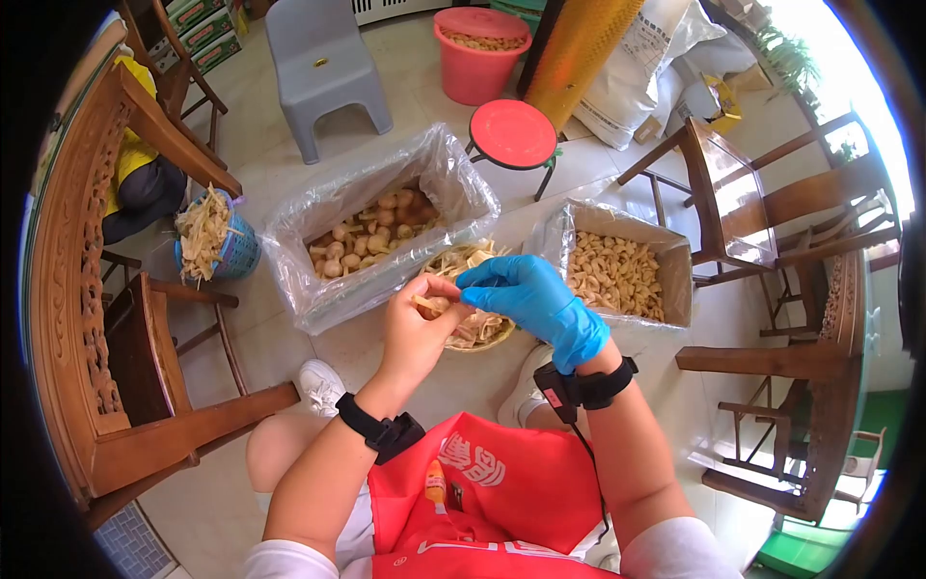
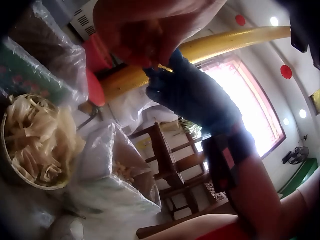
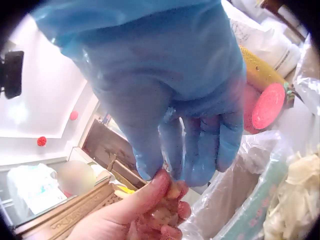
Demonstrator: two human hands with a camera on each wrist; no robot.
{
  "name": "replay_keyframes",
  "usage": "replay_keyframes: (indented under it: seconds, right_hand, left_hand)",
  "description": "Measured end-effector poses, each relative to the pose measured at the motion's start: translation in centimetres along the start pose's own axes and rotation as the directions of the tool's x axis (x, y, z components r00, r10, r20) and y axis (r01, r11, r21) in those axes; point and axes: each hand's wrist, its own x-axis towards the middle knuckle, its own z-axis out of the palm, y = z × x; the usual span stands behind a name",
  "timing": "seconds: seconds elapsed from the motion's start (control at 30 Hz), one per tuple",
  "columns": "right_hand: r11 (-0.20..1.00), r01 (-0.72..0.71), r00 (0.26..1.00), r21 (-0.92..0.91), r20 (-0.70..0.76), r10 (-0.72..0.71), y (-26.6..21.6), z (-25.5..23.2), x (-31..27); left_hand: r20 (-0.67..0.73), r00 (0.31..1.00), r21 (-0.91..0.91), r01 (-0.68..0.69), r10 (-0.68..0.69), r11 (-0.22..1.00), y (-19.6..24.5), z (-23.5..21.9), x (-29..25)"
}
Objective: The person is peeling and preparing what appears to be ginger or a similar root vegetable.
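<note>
Holding a bit of garlic [image 1: 436,304] up over the boxes here, and it's the bare left hand [image 1: 415,330] that has it; thumb and fingers are curled round it, pinching it near the tips; the right hand [image 1: 535,301], in a blue glove, comes in from the other side with its fingers bent and close together, tips right up against the garlic and the left fingertips; honestly can't tell whether the glove is pinching anything, the contact spot is too hidden.

Just below the hands sits a round basket [image 2: 46,187] heaped with papery husks [image 2: 42,135]; beside it, to the left, a plastic-lined box [image 1: 289,289] has whole bulbs [image 1: 378,236] in it, some with stem ends; to the right there's another lined box [image 1: 679,289], this one full of loose pale cloves [image 1: 612,275]; off to the far left a blue basket [image 1: 248,255] is piled with more peelings [image 1: 203,236].

All of that is down on the tiled floor [image 1: 415,96]; behind it stand a grey plastic chair [image 1: 323,68], a round red stool [image 1: 513,133] and a pink bucket [image 1: 473,79]; a dark wooden chair [image 1: 714,198] is over on the right; the person wears a red apron [image 1: 521,482] and a black strap [image 1: 386,434] on each wrist.
</note>
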Motion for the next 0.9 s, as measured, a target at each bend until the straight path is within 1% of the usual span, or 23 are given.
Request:
replay_keyframes:
  seconds: [0.07, 0.1, 0.13, 0.17, 0.2, 0.23, 0.27, 0.3, 0.33, 0.37, 0.4, 0.43, 0.47, 0.5, 0.53, 0.57, 0.6, 0.63, 0.67, 0.73, 0.87, 0.9]
  right_hand:
    - [0.993, -0.039, 0.998, -0.108, -0.051, 0.033, -0.2, 0.3, -0.1]
    - [0.994, -0.039, 0.998, -0.107, -0.051, 0.034, -0.2, 0.1, -0.2]
    - [0.98, -0.022, 0.991, -0.198, -0.136, -0.005, 0.0, -0.2, -0.3]
    - [0.957, -0.014, 0.975, -0.289, -0.217, -0.051, 0.2, -0.8, -0.4]
    - [0.961, -0.08, 0.948, -0.264, -0.318, -0.008, 0.6, -2.2, -0.4]
    - [0.965, -0.02, 0.858, -0.263, -0.5, -0.119, 1.3, -3.6, -1.0]
    - [0.94, -0.131, 0.773, -0.314, -0.627, -0.101, 1.8, -6.0, -1.4]
    - [0.915, -0.188, 0.681, -0.358, -0.718, -0.141, 2.2, -8.0, -1.9]
    - [0.887, -0.194, 0.607, -0.419, -0.762, -0.228, 5.0, -10.8, -2.1]
    - [0.771, -0.367, 0.544, -0.52, -0.793, -0.276, 5.0, -11.9, -2.7]
    - [0.771, -0.365, 0.544, -0.521, -0.792, -0.278, 4.6, -11.4, -2.9]
    - [0.726, -0.427, 0.526, -0.538, -0.802, -0.285, 4.3, -10.6, -3.0]
    - [0.678, -0.488, 0.507, -0.55, -0.811, -0.293, 4.1, -9.9, -2.9]
    - [0.805, -0.341, 0.597, -0.485, -0.773, -0.213, 4.7, -9.2, -2.2]
    - [0.868, -0.18, 0.698, -0.462, -0.682, -0.218, 4.4, -8.0, -1.4]
    - [0.955, -0.127, 0.807, -0.268, -0.588, -0.058, 3.9, -6.3, -1.0]
    - [0.98, 0.002, 0.893, -0.2, -0.441, -0.092, 2.9, -4.4, -0.9]
    - [0.984, 0.009, 0.95, -0.179, -0.305, -0.064, 1.3, -2.8, -1.1]
    - [0.977, 0.048, 0.974, -0.207, -0.209, -0.092, 1.8, -1.9, -0.8]
    - [0.959, 0.117, 0.979, -0.256, -0.133, -0.155, 1.3, -0.6, -0.6]
    - [0.943, 0.1, 0.981, -0.317, -0.126, -0.147, 0.5, 0.6, -0.3]
    - [0.926, 0.101, 0.974, -0.365, -0.152, -0.166, 0.4, 0.7, -0.2]
  left_hand:
    - [-0.002, 1.0, 0.029, -0.015, 0.015, 0.999, -0.4, -0.1, 0.1]
    - [0.045, 0.999, 0.052, -0.004, 0.001, 0.999, -0.5, -0.2, 0.1]
    - [0.093, 0.996, 0.076, 0.007, -0.014, 0.997, -0.6, -0.3, 0.1]
    - [0.095, 0.995, 0.078, 0.009, -0.016, 0.997, -0.7, -0.2, 0.1]
    - [0.121, 0.992, 0.013, 0.022, -0.024, 1.0, -0.8, -0.2, 0.1]
    - [0.145, 0.989, -0.053, 0.037, -0.029, 0.998, -0.9, -0.1, 0.1]
    - [0.144, 0.989, -0.053, 0.037, -0.029, 0.998, -1.3, -0.1, 0.2]
    - [0.138, 0.99, -0.1, 0.05, -0.036, 0.994, -1.8, -0.2, 0.2]
    - [0.132, 0.99, -0.147, 0.061, -0.042, 0.987, -2.0, -0.3, 0.2]
    - [0.13, 0.991, -0.147, 0.059, -0.04, 0.987, -1.9, -0.4, 0.2]
    - [0.145, 0.987, -0.202, 0.092, -0.063, 0.975, -1.7, -0.5, 0.2]
    - [0.162, 0.983, -0.255, 0.126, -0.086, 0.959, -1.5, -0.5, 0.3]
    - [0.162, 0.983, -0.256, 0.125, -0.085, 0.959, -1.3, -0.5, 0.2]
    - [0.171, 0.98, -0.245, 0.142, -0.101, 0.959, -1.0, -0.5, 0.2]
    - [0.18, 0.977, -0.235, 0.159, -0.118, 0.959, -0.8, -0.5, 0.2]
    - [0.179, 0.977, -0.234, 0.16, -0.12, 0.959, -0.9, -0.5, 0.2]
    - [0.155, 0.983, -0.197, 0.133, -0.103, 0.971, -1.0, -0.4, 0.3]
    - [0.133, 0.987, -0.159, 0.107, -0.086, 0.982, -1.1, -0.4, 0.2]
    - [0.135, 0.987, -0.157, 0.108, -0.087, 0.982, -1.0, -0.3, 0.1]
    - [0.074, 0.997, -0.004, 0.028, -0.028, 1.0, -0.5, 0.0, -0.1]
    - [0.052, 0.999, -0.009, -0.015, 0.016, 1.0, -1.4, 0.0, 0.1]
    - [0.04, 0.999, 0.01, -0.022, 0.022, 1.0, -1.6, -0.1, 0.2]
